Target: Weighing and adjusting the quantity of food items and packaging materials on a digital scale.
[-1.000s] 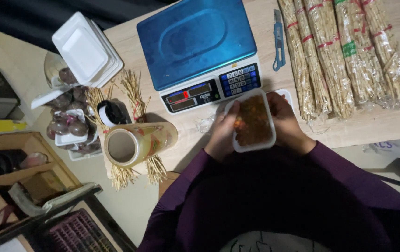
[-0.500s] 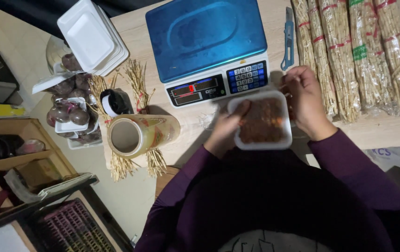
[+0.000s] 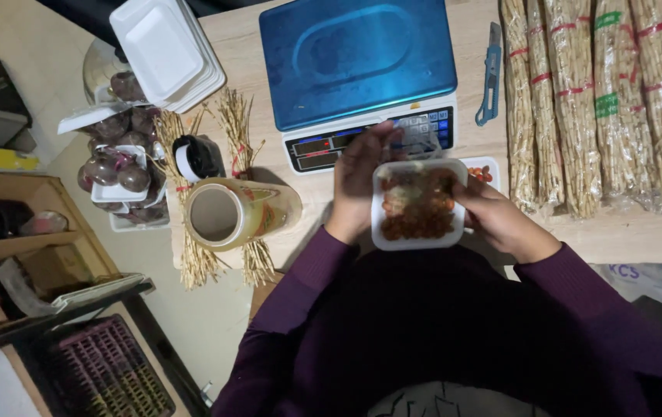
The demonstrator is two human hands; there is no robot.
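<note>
A white foam tray [image 3: 377, 232] filled with small reddish-brown pieces is held between both hands, just in front of the scale's keypad. My left hand [image 3: 359, 174] grips its left side, fingers reaching up over the far corner, where crinkled clear film [image 3: 424, 141] lies. My right hand [image 3: 497, 215] holds the right side, thumb on the rim. A second white tray [image 3: 484, 168] with red pieces peeks out behind the right hand.
A blue-topped electronic scale [image 3: 358, 62] stands behind the tray. A blue utility knife [image 3: 490, 73] and wrapped bundles of dried stalks [image 3: 594, 100] lie to the right. To the left are a film roll [image 3: 230, 215], straw bundles [image 3: 234, 139], stacked foam trays [image 3: 165, 50] and wrapped dark fruit [image 3: 118, 174].
My right hand came back from the tray's far right corner to grip its right side. My left hand slid up to the far left corner. Clear film now shows at the tray's far edge.
</note>
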